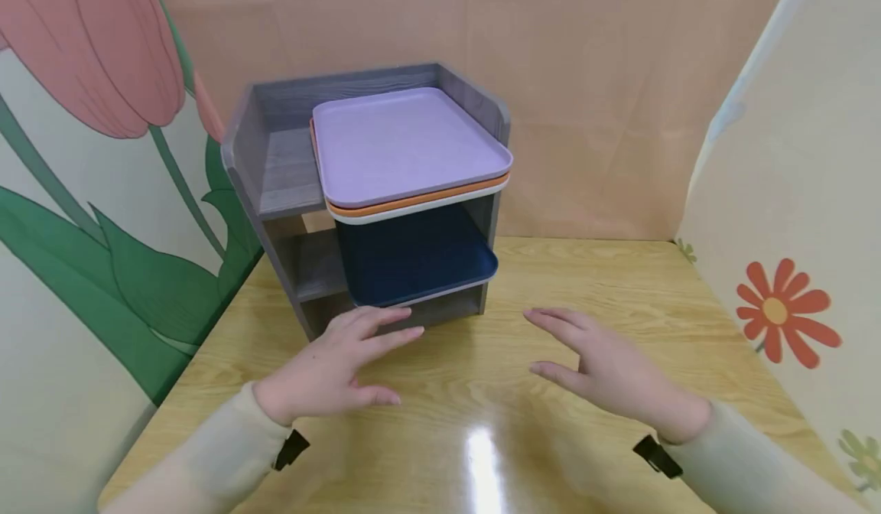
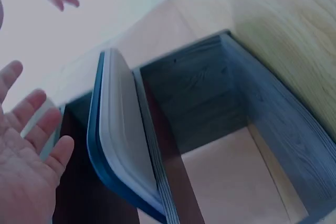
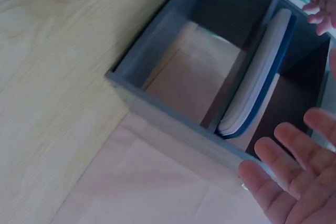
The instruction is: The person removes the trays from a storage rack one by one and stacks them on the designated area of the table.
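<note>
We see a wooden tabletop (image 1: 592,284) spreading beneath and to the right of the grey shelf (image 1: 292,162), our landmark. On the shelf's top board, towards its right side, lies a stack: lilac tray (image 1: 413,143) uppermost, orange tray (image 1: 427,196) under it, white tray (image 1: 420,209) lowest, the near edges jutting past the shelf's front. On its middle board we find a dark blue tray (image 1: 427,258), with a pale tray (image 2: 123,114) just beneath it.

Both stacks lie ahead of the hands and higher, their near edges running across the shelf's front; foreshortening keeps us from telling the longer axis. The left hand (image 1: 337,369) is in front of the shelf and looks nearer to the dark blue tray; the right hand (image 1: 612,365) is forward of the shelf and off its right side. We see both with fingers extended, thumbs apart, holding nothing. At the cuffs, well in front of the shelf, are small black clips (image 1: 657,457).
</note>
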Tool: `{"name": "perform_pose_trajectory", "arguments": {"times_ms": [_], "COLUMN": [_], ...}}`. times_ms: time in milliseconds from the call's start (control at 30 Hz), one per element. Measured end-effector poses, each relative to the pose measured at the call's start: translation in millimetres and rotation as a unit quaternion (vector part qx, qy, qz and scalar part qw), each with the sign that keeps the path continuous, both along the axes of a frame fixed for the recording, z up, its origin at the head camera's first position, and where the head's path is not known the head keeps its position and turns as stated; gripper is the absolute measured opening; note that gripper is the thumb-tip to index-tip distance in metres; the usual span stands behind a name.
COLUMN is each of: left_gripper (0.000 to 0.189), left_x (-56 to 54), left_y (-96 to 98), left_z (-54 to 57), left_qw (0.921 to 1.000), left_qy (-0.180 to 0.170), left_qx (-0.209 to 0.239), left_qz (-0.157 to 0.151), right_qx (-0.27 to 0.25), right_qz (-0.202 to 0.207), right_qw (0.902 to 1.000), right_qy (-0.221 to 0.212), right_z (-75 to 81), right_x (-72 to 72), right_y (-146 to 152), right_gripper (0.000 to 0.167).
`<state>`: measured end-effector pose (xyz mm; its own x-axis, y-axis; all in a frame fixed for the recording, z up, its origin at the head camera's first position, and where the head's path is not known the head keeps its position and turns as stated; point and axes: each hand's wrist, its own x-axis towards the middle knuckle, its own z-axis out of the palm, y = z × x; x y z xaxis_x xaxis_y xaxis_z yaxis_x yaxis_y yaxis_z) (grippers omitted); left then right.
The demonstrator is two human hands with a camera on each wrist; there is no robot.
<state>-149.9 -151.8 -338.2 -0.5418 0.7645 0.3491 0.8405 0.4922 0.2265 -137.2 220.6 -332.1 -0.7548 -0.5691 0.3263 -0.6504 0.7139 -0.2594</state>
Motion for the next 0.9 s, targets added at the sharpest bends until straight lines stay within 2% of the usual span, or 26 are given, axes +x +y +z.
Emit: {"name": "perform_pose_trajectory", "arguments": {"times_ms": [133, 267, 367, 567, 700, 900], "left_gripper": [0.077, 0.072, 0.068, 0.057, 0.048, 0.035], "left_x": [1.5, 1.9, 1.9, 1.7, 2.5, -0.2], "left_y": [-14.0, -30.2, -43.1, -66.5, -77.0, -85.9], "left_z": [0.7, -1.8, -5.1, -13.4, -17.1, -22.8], "left_qw": [0.9956, 0.9818, 0.9682, 0.9411, 0.9226, 0.8822], "left_qy": [-0.045, -0.098, -0.126, -0.129, -0.134, -0.159], "left_qx": [0.062, 0.114, 0.158, 0.250, 0.295, 0.346], "left_qz": [0.054, 0.117, 0.147, 0.188, 0.209, 0.277], "right_qx": [-0.043, -0.073, -0.086, -0.120, -0.136, -0.140], "right_qz": [-0.033, -0.038, -0.043, -0.051, -0.059, -0.081], "right_qw": [0.9952, 0.9892, 0.9848, 0.9777, 0.9726, 0.9690], "right_qy": [-0.081, -0.122, -0.144, -0.165, -0.180, -0.187], "right_z": [10.9, 17.0, 18.5, 23.8, 29.1, 32.7], "right_x": [-9.6, -21.9, -31.0, -46.0, -53.7, -63.5], "right_y": [-8, -11, -12, -15, -18, -18], "right_gripper": [0.060, 0.061, 0.063, 0.063, 0.063, 0.065]}}
